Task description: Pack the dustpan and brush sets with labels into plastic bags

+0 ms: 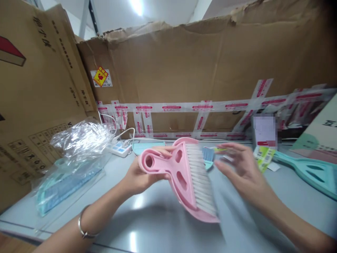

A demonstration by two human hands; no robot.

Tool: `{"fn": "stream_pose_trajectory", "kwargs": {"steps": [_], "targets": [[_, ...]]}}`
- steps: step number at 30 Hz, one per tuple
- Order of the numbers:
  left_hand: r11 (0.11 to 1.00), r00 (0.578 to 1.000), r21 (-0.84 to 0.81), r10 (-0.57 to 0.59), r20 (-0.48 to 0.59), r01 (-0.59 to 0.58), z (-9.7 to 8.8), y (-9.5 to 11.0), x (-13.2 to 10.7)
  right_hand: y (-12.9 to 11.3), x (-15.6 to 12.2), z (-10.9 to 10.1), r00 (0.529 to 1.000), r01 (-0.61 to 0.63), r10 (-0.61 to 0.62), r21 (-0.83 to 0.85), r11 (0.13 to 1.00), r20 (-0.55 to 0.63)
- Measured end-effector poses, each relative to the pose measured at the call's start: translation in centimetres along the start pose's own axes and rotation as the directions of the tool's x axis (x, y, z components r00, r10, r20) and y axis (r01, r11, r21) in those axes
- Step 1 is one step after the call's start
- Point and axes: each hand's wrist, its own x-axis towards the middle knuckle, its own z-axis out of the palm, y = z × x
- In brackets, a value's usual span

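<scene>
Head view, cardboard carton point(171, 66): stands behind everything, crossed with printed tape.
Surface point(113, 214): carries a crumpled clear plastic bag point(81, 138) at the left and a turquoise brush point(302, 168) at the right.
Pink dustpan-and-brush set point(177, 168): held up above the surface near the middle, tilted, the brush nested against the pan. It looks like moulded plastic, so probably light, stiff and smooth; the two pieces may slide apart if only one is gripped.
Right hand point(243, 167): apart from the set, its fingers point(231, 145) spread and slightly curled, thumb away from them, nothing visibly gripped; motion blurs the edges.
Left hand point(142, 178): closed around the handle end, fingers pinching it from above and below.
White bristles point(201, 179): face right; they should be soft and bend under a push, making a poor place to hold.
Pink handle point(162, 167): likely the best hold, taking both pieces together near the neck; the thin pan lip would probably flex if squeezed.
Hanging hole point(149, 161): open at the handle's end, too small for a secure grip.
</scene>
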Motion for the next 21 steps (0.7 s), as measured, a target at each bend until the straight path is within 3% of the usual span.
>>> {"fn": "stream_pose_trajectory", "kwargs": {"steps": [1,2,3,5,8,10,12,13,15,17,19,21], "targets": [[0.999,0.999,0.035,0.026,0.044,-0.027,-0.1,0.2,0.0,-0.4,0.1,-0.1,0.98,0.198,-0.2,-0.156,0.968,0.006],[0.996,0.995,0.067,0.047,0.092,-0.053,0.0,0.5,-0.1,-0.9,0.1,0.1,0.93,0.366,-0.357,-0.271,0.89,0.084],[0.993,0.989,0.092,0.063,0.132,-0.076,0.1,0.7,-0.1,-1.5,0.1,0.4,0.87,0.492,-0.452,-0.33,0.806,0.195],[0.984,0.979,0.134,0.092,0.184,-0.118,0.4,1.2,-0.3,-2.7,0.0,1.2,0.774,0.626,-0.51,-0.331,0.706,0.375],[0.956,0.977,0.243,0.126,0.169,-0.166,0.2,1.8,-0.7,-4.3,-0.1,1.7,0.739,0.66,-0.524,-0.297,0.69,0.423],[0.918,0.983,0.359,0.183,-0.011,-0.167,-0.8,2.0,-0.9,-4.8,0.4,1.0,0.74,0.672,-0.577,-0.332,0.662,0.347],[0.862,0.936,0.487,0.275,-0.218,-0.14,-2.2,1.9,-0.9,-4.4,1.7,-0.3,0.73,0.674,-0.637,-0.414,0.611,0.248],[0.825,0.907,0.551,0.321,-0.271,-0.127,-2.8,1.7,-0.9,-3.8,2.5,-0.9,0.717,0.677,-0.657,-0.456,0.577,0.233],[0.734,0.891,0.668,0.376,-0.253,-0.12,-3.8,1.0,-0.8,-1.8,4.5,-1.7,0.673,0.725,-0.656,-0.479,0.495,0.342],[0.631,0.923,0.765,0.357,-0.141,-0.127,-4.3,-0.2,-0.7,0.9,6.1,-1.5,0.609,0.791,-0.582,-0.46,0.402,0.538],[0.553,0.965,0.827,0.258,-0.055,-0.101,-4.4,-1.5,-0.8,3.2,7.1,-0.6,0.584,0.811,-0.457,-0.455,0.368,0.671],[0.508,0.994,0.861,0.108,-0.022,-0.036,-4.3,-2.5,-1.0,4.8,7.3,0.5,0.594,0.799,-0.391,-0.459,0.387,0.704]]}}
